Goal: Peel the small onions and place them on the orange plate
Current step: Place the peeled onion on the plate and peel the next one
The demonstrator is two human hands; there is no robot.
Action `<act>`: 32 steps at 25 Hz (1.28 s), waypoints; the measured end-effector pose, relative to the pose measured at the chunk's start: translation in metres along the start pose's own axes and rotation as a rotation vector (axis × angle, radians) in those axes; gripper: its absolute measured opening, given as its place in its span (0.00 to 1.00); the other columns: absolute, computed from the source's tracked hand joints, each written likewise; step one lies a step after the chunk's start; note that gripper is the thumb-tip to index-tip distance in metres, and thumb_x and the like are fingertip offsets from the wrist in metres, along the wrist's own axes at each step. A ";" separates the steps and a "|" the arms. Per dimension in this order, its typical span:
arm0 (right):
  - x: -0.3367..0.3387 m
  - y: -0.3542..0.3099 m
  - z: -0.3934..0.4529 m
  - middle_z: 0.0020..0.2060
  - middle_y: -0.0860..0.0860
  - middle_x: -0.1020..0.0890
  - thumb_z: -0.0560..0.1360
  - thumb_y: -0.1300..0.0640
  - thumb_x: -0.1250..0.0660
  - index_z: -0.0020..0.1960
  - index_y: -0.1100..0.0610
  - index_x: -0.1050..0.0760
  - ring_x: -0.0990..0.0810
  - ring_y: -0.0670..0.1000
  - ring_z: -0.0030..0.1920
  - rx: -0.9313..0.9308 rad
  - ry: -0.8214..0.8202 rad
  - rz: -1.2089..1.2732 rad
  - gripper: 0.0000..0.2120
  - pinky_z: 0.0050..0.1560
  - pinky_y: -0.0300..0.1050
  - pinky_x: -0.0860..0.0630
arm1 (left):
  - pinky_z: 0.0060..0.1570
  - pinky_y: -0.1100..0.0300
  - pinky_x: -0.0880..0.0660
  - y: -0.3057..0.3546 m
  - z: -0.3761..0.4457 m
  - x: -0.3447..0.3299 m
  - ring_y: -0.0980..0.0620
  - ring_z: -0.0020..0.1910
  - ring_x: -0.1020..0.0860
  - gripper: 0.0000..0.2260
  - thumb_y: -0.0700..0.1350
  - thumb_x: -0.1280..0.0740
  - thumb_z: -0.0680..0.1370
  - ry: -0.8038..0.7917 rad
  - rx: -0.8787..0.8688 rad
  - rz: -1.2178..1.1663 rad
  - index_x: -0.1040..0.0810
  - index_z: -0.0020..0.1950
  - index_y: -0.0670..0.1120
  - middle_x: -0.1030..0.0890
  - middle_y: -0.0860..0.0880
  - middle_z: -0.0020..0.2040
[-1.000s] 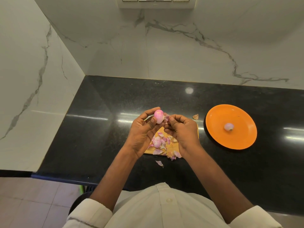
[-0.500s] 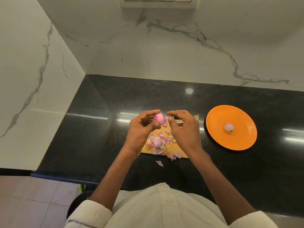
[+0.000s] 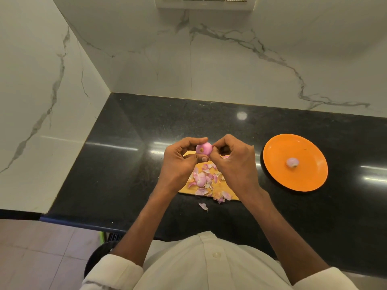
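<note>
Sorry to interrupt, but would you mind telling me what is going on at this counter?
A person is peeling small onions by hand. The left hand holds a pink onion above a wooden board, while the right hand picks at its skin with the fingertips. Loose peels lie piled on the board, and one scrap sits on the black counter. One peeled onion already rests on the orange plate.

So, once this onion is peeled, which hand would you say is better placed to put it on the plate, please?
Probably the right hand: it lies between the onion and the plate, which sits to the right. The left hand holds the onion now and would have to cross over.
</note>
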State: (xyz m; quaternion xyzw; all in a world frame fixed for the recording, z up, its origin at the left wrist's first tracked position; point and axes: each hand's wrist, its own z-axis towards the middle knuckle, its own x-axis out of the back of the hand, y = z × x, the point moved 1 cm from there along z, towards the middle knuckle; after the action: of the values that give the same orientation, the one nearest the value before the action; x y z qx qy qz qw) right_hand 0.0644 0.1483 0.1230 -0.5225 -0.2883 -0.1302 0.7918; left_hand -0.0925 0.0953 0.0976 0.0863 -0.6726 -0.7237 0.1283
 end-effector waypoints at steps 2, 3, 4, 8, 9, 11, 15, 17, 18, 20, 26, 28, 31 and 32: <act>0.001 0.002 0.002 0.40 0.47 0.17 0.78 0.58 0.25 0.49 0.56 0.18 0.17 0.45 0.42 -0.060 -0.013 0.056 0.03 0.44 0.42 0.18 | 0.54 0.58 0.18 0.000 -0.001 0.000 0.47 0.58 0.16 0.18 0.32 0.22 0.73 0.021 0.008 -0.016 0.15 0.61 0.42 0.13 0.47 0.56; 0.002 0.002 0.002 0.42 0.46 0.16 0.79 0.57 0.26 0.52 0.55 0.17 0.16 0.44 0.44 -0.110 -0.028 0.119 0.03 0.46 0.41 0.17 | 0.54 0.57 0.18 0.000 0.000 0.001 0.47 0.58 0.15 0.18 0.32 0.22 0.73 0.040 0.020 -0.039 0.15 0.61 0.42 0.13 0.47 0.56; 0.003 0.001 0.002 0.45 0.45 0.15 0.80 0.56 0.27 0.55 0.54 0.16 0.15 0.44 0.47 -0.174 -0.053 0.214 0.05 0.48 0.41 0.17 | 0.55 0.55 0.17 0.000 0.000 0.001 0.46 0.58 0.15 0.18 0.32 0.23 0.73 0.053 0.029 -0.062 0.15 0.62 0.42 0.13 0.46 0.57; 0.000 -0.003 -0.003 0.51 0.46 0.12 0.77 0.54 0.24 0.60 0.53 0.15 0.13 0.44 0.51 -0.382 -0.099 0.534 0.13 0.51 0.39 0.16 | 0.56 0.52 0.17 0.002 -0.001 -0.002 0.45 0.58 0.15 0.17 0.33 0.23 0.74 0.016 0.005 -0.069 0.16 0.62 0.42 0.13 0.46 0.57; -0.003 -0.002 -0.003 0.51 0.47 0.12 0.77 0.55 0.24 0.60 0.53 0.14 0.13 0.44 0.52 -0.414 -0.069 0.542 0.12 0.51 0.40 0.16 | 0.56 0.52 0.17 0.002 -0.001 -0.003 0.45 0.58 0.15 0.17 0.33 0.23 0.74 0.008 -0.004 -0.054 0.16 0.62 0.42 0.13 0.46 0.57; -0.008 0.001 -0.003 0.49 0.47 0.12 0.78 0.58 0.25 0.58 0.55 0.13 0.14 0.47 0.53 -0.464 0.004 0.516 0.09 0.52 0.42 0.16 | 0.56 0.50 0.16 0.002 -0.001 -0.005 0.46 0.57 0.15 0.17 0.31 0.23 0.73 0.009 -0.003 -0.051 0.15 0.61 0.42 0.13 0.46 0.56; -0.009 0.003 -0.002 0.44 0.47 0.14 0.80 0.60 0.27 0.53 0.55 0.13 0.15 0.47 0.48 -0.433 0.083 0.414 0.05 0.52 0.49 0.15 | 0.55 0.51 0.17 0.003 -0.004 -0.010 0.46 0.56 0.14 0.18 0.30 0.23 0.72 0.021 0.012 -0.083 0.15 0.60 0.42 0.13 0.46 0.55; -0.004 0.001 -0.002 0.44 0.48 0.13 0.79 0.59 0.26 0.53 0.56 0.14 0.14 0.49 0.48 -0.419 0.066 0.509 0.04 0.51 0.49 0.14 | 0.56 0.51 0.17 0.003 -0.004 -0.008 0.44 0.57 0.15 0.17 0.31 0.24 0.73 0.030 0.031 -0.155 0.16 0.61 0.41 0.13 0.45 0.56; -0.001 0.002 -0.002 0.45 0.50 0.13 0.78 0.59 0.26 0.53 0.57 0.15 0.13 0.51 0.49 -0.415 0.027 0.592 0.05 0.51 0.50 0.14 | 0.57 0.50 0.17 0.003 -0.004 -0.006 0.43 0.58 0.15 0.17 0.33 0.24 0.75 0.022 0.054 -0.218 0.17 0.63 0.40 0.14 0.43 0.58; 0.003 0.003 0.000 0.49 0.53 0.13 0.77 0.57 0.24 0.55 0.59 0.17 0.13 0.53 0.50 -0.370 -0.099 0.693 0.10 0.50 0.50 0.14 | 0.59 0.47 0.17 0.003 -0.002 -0.002 0.40 0.61 0.16 0.18 0.37 0.26 0.76 -0.029 0.108 -0.337 0.20 0.66 0.37 0.15 0.40 0.60; 0.011 0.002 0.006 0.46 0.55 0.15 0.72 0.56 0.20 0.53 0.59 0.20 0.15 0.58 0.46 -0.290 -0.243 0.595 0.14 0.46 0.50 0.15 | 0.58 0.51 0.17 0.007 -0.004 -0.001 0.41 0.63 0.17 0.19 0.40 0.29 0.77 -0.128 0.136 -0.428 0.21 0.68 0.39 0.16 0.42 0.63; 0.012 0.002 0.007 0.44 0.53 0.14 0.72 0.56 0.20 0.52 0.59 0.19 0.14 0.56 0.45 -0.269 -0.243 0.568 0.13 0.46 0.49 0.14 | 0.58 0.52 0.17 0.007 -0.004 -0.001 0.41 0.63 0.17 0.19 0.40 0.29 0.77 -0.129 0.135 -0.427 0.21 0.67 0.40 0.15 0.43 0.62; 0.009 0.002 0.006 0.44 0.53 0.14 0.72 0.56 0.20 0.50 0.58 0.19 0.14 0.57 0.45 -0.265 -0.229 0.543 0.11 0.47 0.52 0.14 | 0.59 0.51 0.18 0.006 -0.003 0.000 0.41 0.64 0.17 0.18 0.40 0.30 0.77 -0.129 0.133 -0.425 0.20 0.67 0.39 0.15 0.42 0.63; 0.008 0.003 0.006 0.43 0.53 0.14 0.73 0.56 0.21 0.49 0.58 0.18 0.14 0.57 0.46 -0.269 -0.219 0.528 0.10 0.47 0.54 0.14 | 0.59 0.51 0.18 0.005 -0.003 0.000 0.41 0.64 0.17 0.18 0.40 0.29 0.77 -0.127 0.133 -0.422 0.20 0.67 0.39 0.15 0.42 0.63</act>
State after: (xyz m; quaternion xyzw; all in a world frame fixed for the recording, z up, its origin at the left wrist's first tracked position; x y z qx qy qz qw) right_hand 0.0705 0.1554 0.1276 -0.6903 -0.2065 0.0999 0.6862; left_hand -0.0913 0.0924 0.1028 0.1874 -0.6925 -0.6926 -0.0746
